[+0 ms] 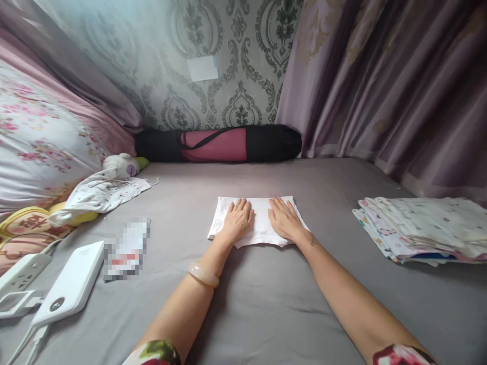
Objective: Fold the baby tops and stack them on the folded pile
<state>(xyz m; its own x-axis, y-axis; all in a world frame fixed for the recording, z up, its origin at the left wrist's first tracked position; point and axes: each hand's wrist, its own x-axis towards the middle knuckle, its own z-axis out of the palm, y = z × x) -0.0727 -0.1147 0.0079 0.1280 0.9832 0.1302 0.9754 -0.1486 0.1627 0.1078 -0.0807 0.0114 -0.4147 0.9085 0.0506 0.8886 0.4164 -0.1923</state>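
Note:
A small white folded garment (261,222) lies flat on the grey bedsheet in front of me. My left hand (239,219) rests palm down on its left half, fingers stretched out and pointing away from me. On the right half, my right hand (283,217) is also laid flat with its fingers extended. Neither hand grips the cloth. The garment's exact kind cannot be told, since both hands cover part of it. A pale bangle (204,275) circles my left wrist.
To the right sits a stack of folded printed cloths (429,225). At left are a power bank (70,284), a power strip (26,271), a blurred packet (128,248) and a crumpled white cloth (104,190). A black-and-red roll bag (216,145) lies along the wall.

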